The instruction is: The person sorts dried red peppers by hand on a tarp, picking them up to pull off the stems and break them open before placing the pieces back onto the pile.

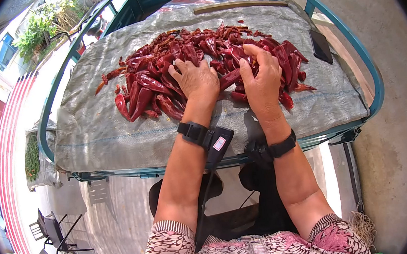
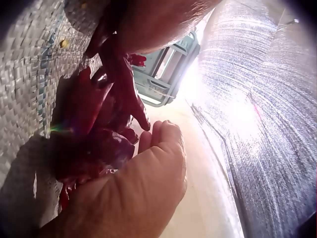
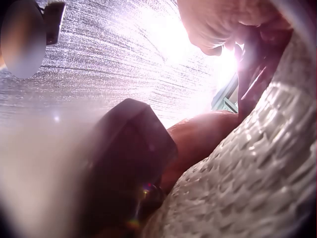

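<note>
Red peppers: heaped across the middle of the woven sheet, reaching towards its far edge, with loose pods at the near side of the heap.
Left hand: laid over the heap, fingers spread and loosely bent, peppers touched.
Right hand: held at the heap's right part, thumb and forefinger wide apart; no pepper is seen pinched between them.
Dark slab, phone-like: laid near the sheet's right edge.
Handling: pods judged light, smooth-skinned and somewhat slippery; dry ones may be crackly and easily split.
Hold: best taken lightly round the middle of a single pod, without squeezing.
Hidden: peppers under both palms and deep in the heap are covered.
Hard to make out: wrist views are washed out by glare; in the right one, much is blocked by a dark blurred shape.
</note>
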{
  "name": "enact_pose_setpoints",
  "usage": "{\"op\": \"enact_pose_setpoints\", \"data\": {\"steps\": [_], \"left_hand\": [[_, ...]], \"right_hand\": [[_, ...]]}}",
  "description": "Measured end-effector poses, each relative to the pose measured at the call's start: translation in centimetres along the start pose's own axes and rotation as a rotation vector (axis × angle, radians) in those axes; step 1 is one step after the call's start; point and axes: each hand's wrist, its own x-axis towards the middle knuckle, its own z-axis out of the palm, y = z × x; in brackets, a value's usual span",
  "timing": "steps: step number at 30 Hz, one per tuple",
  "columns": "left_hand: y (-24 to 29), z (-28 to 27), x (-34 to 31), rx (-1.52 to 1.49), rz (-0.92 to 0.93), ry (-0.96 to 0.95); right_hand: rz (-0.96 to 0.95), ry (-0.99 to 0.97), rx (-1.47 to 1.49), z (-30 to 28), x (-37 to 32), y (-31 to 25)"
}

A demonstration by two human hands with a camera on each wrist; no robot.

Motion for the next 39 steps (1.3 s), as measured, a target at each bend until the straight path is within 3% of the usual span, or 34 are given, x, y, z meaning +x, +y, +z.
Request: {"op": "enact_pose_setpoints", "data": {"steps": [5,8,12,15,17,19,22,25,26,29,33,36,39], "left_hand": [[-0.6,0.9,0.6,-0.107,-0.033,0.161],[-0.4,-1.2,1.0,-0.307,-0.004,0.594],[0.1,-3.7,0.3,-0.765,0.19,0.621],[0.1,-3.6,0.1,-1.024,0.274,0.477],[-0.1,-3.6,0.1,-1.036,0.265,0.442],[-0.2,-3.6,0.0,-1.047,0.255,0.406],[-0.2,-2.7,0.4,-1.03,0.011,0.415],[-0.7,-2.6,0.4,-0.384,-0.24,0.477],[-1.1,-1.7,0.4,-0.279,-0.232,0.394],[-1.4,-1.1,0.0,-0.144,-0.15,0.194],[-1.7,-2.0,0.0,-0.107,-0.136,0.151],[-1.2,-2.4,0.4,-0.512,-0.081,0.477],[-0.4,-3.2,0.5,-0.879,-0.084,0.605]], "right_hand": [[0.022,-0.008,0.024,0.1,-0.1,0.0],[0.011,-0.015,0.018,0.0,0.0,0.1],[0.047,0.032,0.036,-0.1,0.2,-0.3],[0.018,0.051,0.015,0.0,0.2,-0.5],[-0.024,0.052,-0.008,0.3,0.2,-0.1],[0.115,-0.018,0.114,0.0,0.2,0.3],[0.156,-0.006,0.192,-0.3,0.2,0.3],[0.199,0.053,0.282,-0.3,0.3,-0.4],[0.227,0.069,0.321,-0.3,0.3,-0.6],[0.274,0.148,0.47,0.4,0.2,-0.1],[0.141,0.113,0.232,-0.1,0.1,0.1],[0.083,0.073,0.158,-0.5,0.2,0.0],[-0.057,0.067,0.093,-0.6,0.4,0.1]]}}
